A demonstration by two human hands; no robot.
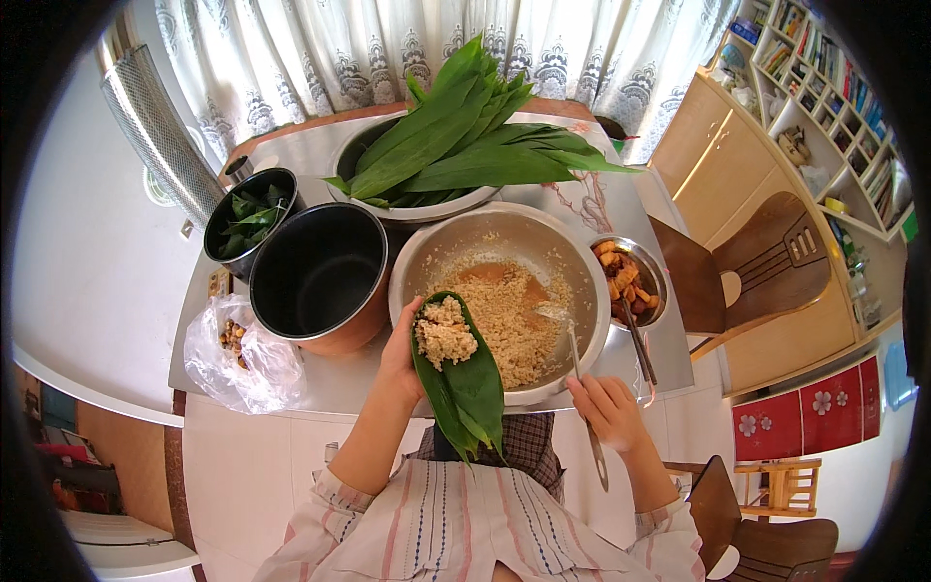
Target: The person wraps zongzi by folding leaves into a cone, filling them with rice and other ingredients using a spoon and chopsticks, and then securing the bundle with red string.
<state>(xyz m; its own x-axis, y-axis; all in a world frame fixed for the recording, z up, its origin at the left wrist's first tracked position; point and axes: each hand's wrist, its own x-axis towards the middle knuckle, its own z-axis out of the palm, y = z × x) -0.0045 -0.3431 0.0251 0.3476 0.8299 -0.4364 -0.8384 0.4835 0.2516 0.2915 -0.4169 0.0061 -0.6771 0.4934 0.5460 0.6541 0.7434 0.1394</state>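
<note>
My left hand (399,356) is wrapped around a folded green leaf (472,396), cupped at its upper end. A mound of rice (445,335) sits in that cup, while the leaf's long tails hang over the table's front edge. My right hand (607,411) grips a metal spoon (574,347) by its handle. The spoon's head rests in the wide metal basin (411,254), at the right side of the rice inside. Some brownish liquid shows at the far part of that rice. A metal bowl of brown meat chunks (626,276) stands right of the basin, with a utensil in it.
Behind the basin, a large bowl (341,155) holds long green leaves (456,155). To the left stand an empty dark pot (320,272), a smaller pot (221,254) with wrapped green parcels, and a plastic bag (208,364) of small brown pieces. Wooden chairs (776,262) flank the table's right.
</note>
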